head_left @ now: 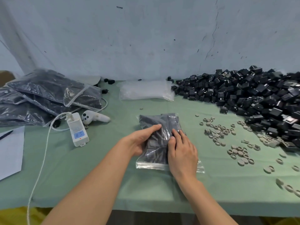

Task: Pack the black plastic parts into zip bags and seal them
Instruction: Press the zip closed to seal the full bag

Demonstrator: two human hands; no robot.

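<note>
The filled bag [159, 120] lies mid-table [146, 184] in front of you. Your left hand [139, 140] grips its left edge, fingers curled over it. Your right hand [182, 153] presses flat on top. Loose parts [251, 95] are piled at the far right.

Both bare forearms reach in from the near edge and converge. The left hand [138, 140] curls round the left side of a clear plastic zip bag of black parts [155, 120] — thumb on top, fingers hidden beneath. The right hand [182, 151] lies flat on the bag's right half — fingers straight, pointing far.
</note>
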